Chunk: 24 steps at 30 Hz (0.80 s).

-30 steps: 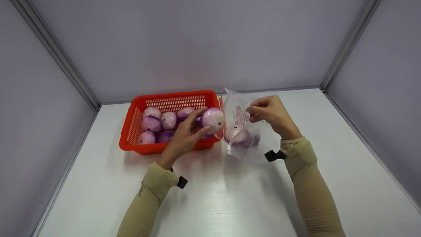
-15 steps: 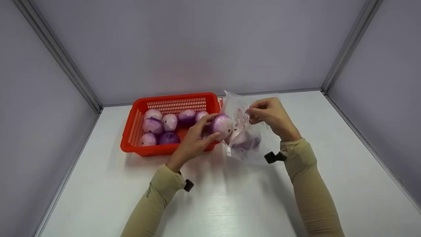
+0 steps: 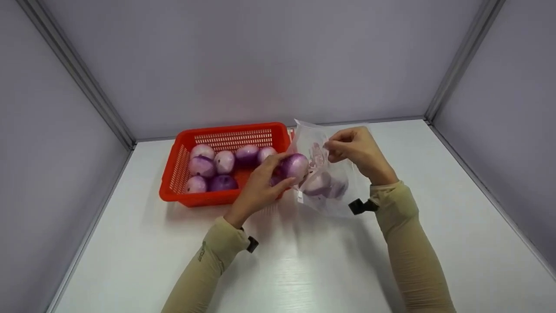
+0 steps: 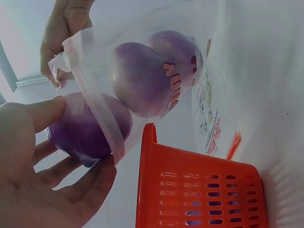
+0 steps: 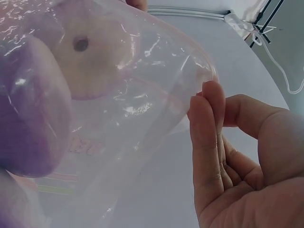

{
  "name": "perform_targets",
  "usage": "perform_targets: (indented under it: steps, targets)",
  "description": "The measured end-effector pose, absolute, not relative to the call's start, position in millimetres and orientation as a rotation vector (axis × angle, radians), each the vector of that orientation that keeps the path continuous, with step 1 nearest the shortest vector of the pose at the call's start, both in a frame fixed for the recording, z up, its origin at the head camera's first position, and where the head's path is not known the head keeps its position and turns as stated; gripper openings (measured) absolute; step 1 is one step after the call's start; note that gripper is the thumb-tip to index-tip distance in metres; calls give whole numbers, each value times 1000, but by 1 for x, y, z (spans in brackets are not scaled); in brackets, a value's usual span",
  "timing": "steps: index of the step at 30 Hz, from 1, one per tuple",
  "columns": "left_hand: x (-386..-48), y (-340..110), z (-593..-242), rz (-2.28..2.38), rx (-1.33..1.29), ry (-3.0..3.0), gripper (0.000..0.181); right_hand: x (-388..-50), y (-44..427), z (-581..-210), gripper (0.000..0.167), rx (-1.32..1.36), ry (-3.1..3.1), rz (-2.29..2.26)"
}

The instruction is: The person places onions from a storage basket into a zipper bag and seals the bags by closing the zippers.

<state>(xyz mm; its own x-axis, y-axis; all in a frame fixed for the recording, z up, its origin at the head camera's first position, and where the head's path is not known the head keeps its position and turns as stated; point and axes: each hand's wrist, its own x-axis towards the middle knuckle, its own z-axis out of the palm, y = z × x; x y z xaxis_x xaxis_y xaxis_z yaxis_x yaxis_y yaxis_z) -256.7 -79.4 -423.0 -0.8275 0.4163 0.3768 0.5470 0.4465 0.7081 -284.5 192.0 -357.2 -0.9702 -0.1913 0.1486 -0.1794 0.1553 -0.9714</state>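
My left hand (image 3: pixel 260 184) grips a purple-and-white onion (image 3: pixel 295 167) between thumb and fingers. It lies at the mouth of a clear zip bag (image 3: pixel 317 148); in the left wrist view the bag's edge (image 4: pixel 97 104) crosses in front of part of the onion (image 4: pixel 76 130). Inside the bag, other onions (image 4: pixel 140 78) show through the film. My right hand (image 3: pixel 360 152) pinches the bag's upper edge between thumb and fingertips, and the right wrist view shows these fingers (image 5: pixel 204 137) on the film. A white slider (image 3: pixel 300 197) hangs at the bag's near corner.
A red slotted basket (image 3: pixel 186 200) stands left of the bag, holding several onions (image 3: pixel 202 166). Its right end is close to the bag and my left hand. Grey panels (image 3: pixel 278 65) enclose the white table (image 3: pixel 278 278) at the back and sides.
My left hand has carried the onion rightwards from over the basket to the bag's mouth, turning it so more purple shows. The right hand stays nearly still, pinching the bag.
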Motion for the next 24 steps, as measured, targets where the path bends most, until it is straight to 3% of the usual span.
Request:
perform_targets:
  steps: [14,24]
  targets:
    - [-254,-86,-421,-1228,-844,-2421,43,-284,193,-344,17,-358,2399,-1999]
    - [-260,-98,-429,-1312,-830,-2400,40,-284,195,-338,18,-351,2433,-1980]
